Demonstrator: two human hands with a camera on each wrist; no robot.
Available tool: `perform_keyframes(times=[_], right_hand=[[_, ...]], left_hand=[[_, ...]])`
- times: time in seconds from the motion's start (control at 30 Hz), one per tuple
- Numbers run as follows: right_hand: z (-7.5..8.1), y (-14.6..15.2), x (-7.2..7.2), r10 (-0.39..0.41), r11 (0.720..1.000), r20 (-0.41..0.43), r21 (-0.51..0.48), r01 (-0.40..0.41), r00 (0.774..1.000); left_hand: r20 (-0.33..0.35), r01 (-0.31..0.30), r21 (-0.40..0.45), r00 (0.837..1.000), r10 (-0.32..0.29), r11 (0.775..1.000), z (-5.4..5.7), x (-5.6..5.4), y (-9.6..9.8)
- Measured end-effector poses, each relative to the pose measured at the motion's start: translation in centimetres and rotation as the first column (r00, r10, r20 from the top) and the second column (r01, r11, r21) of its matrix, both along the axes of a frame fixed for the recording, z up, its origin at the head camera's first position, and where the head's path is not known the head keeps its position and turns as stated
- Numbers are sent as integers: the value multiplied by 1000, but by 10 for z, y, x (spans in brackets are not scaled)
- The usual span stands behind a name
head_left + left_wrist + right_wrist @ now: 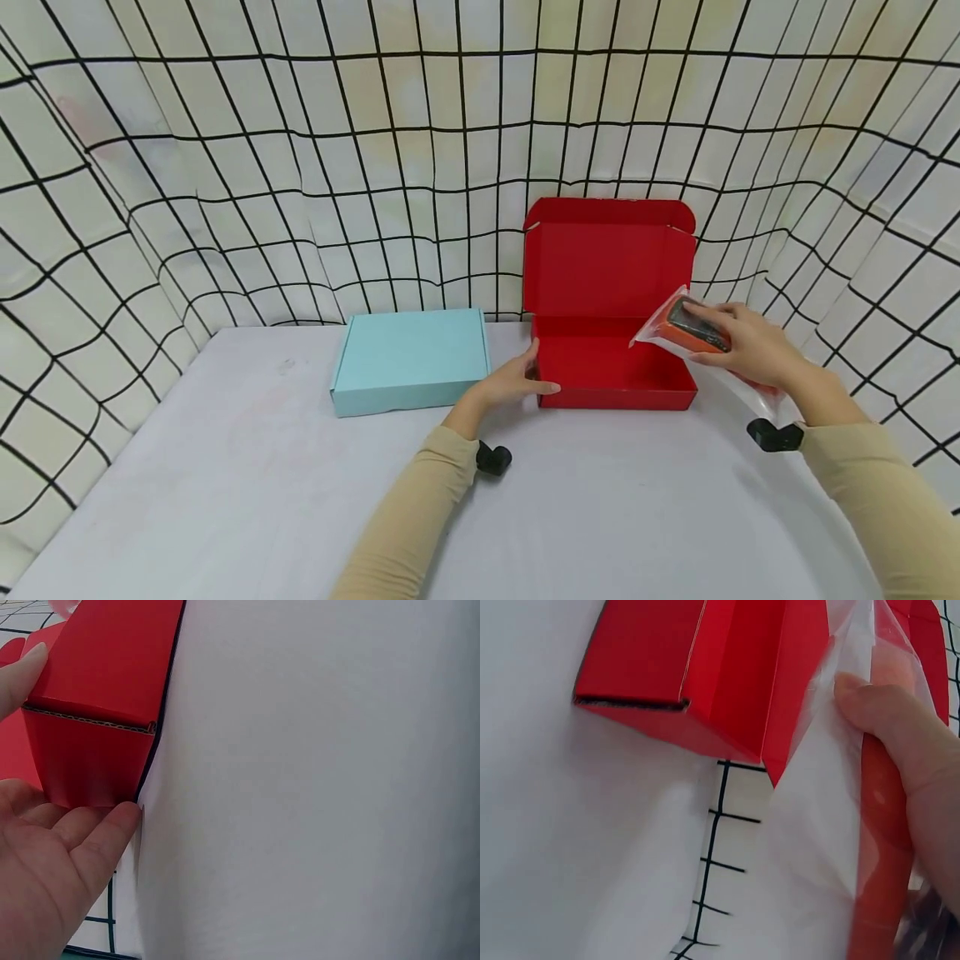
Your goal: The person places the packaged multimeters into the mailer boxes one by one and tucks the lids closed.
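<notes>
A red cardboard box (pixel 615 402) stands with its lid raised at the back, and no contents show inside. My left hand (pixel 513 379) holds its left front corner, thumb against the front wall and fingers along the left side. In the left wrist view the fingertips (pixel 120 817) touch the side wall. Over the box's right end, my right hand (pixel 757 346) grips a clear plastic bag (pixel 652 327) with an orange and black item (pixel 693 332) inside. The right wrist view shows the thumb pressing on the bag (pixel 817 825); the item's exact kind is unclear.
A closed light blue box (pixel 412 354) lies left of the red one. Both are on a white-covered table (pixel 225 483). A white sheet with a black grid net (pixel 420 167) rises behind and along both sides, close behind the red lid.
</notes>
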State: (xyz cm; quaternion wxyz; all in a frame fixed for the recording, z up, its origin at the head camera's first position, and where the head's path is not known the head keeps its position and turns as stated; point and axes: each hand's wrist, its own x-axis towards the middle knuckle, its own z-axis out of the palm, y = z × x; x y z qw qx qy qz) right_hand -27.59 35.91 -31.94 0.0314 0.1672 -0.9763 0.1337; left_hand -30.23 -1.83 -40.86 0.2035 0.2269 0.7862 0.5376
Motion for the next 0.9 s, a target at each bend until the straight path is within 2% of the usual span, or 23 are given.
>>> perform_keyframes(times=[0.3, 0.53, 0.9], right_hand=[[-1, -34, -11, 60, 996, -51, 70, -57, 997], [-3, -52, -22, 129, 986, -107, 121, -116, 986], [-8, -76, -36, 163, 973, -70, 177, -148, 984]], left_hand=[[6, -19, -1, 1000, 19, 1000, -3, 1, 1], [-7, -22, -7, 1000, 22, 1000, -3, 0, 2], [6, -21, 12, 1000, 21, 1000, -1, 1, 1]])
